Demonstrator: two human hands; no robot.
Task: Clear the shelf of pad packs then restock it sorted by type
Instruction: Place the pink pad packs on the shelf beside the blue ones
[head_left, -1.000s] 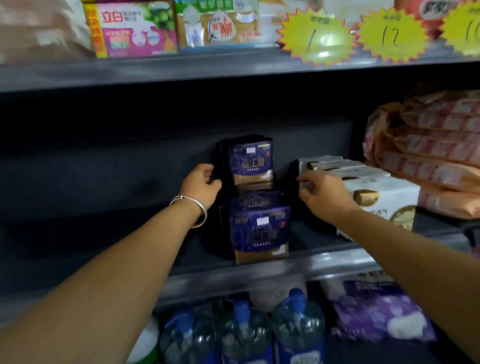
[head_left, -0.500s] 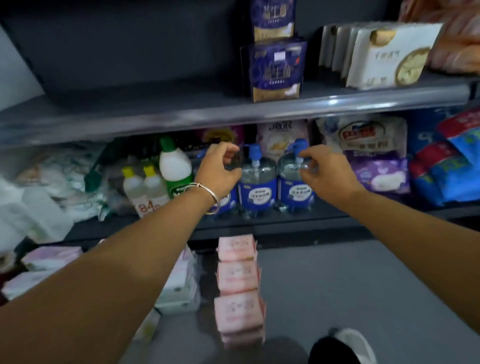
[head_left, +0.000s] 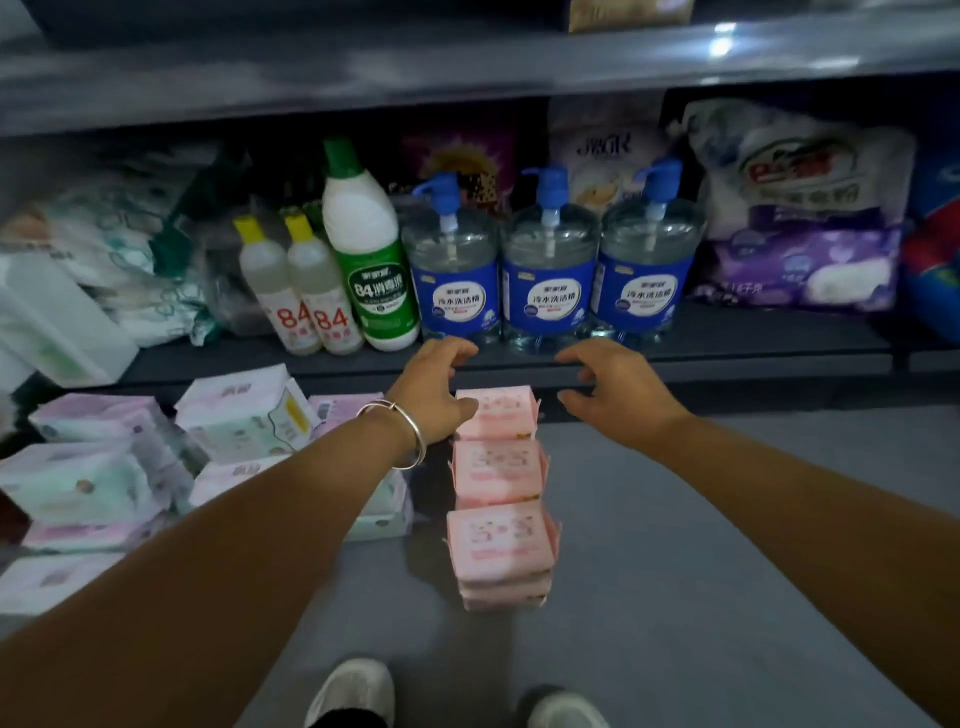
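A row of pink pad packs (head_left: 497, 470) lies on the grey floor, running from near my feet to the foot of the shelving. My left hand (head_left: 434, 389), with a silver bracelet at the wrist, is over the left side of the farthest pink pack (head_left: 501, 415), fingers spread and holding nothing. My right hand (head_left: 621, 392) hovers just right of that pack, fingers loosely bent and empty. White, pale green and lilac pad packs (head_left: 244, 415) are piled on the floor to the left.
The bottom shelf (head_left: 753, 338) holds two small 84 bottles (head_left: 306, 306), a green-labelled bottle (head_left: 369, 249), three blue-labelled pump jugs (head_left: 548, 265) and bagged goods at the right (head_left: 800, 218). The upper shelf edge (head_left: 467, 67) crosses the top. My shoes (head_left: 353, 693) show at the bottom.
My view has dropped from the upper shelf to the floor. Both hands came down empty from the dark blue and white packs to the farthest pink pack.
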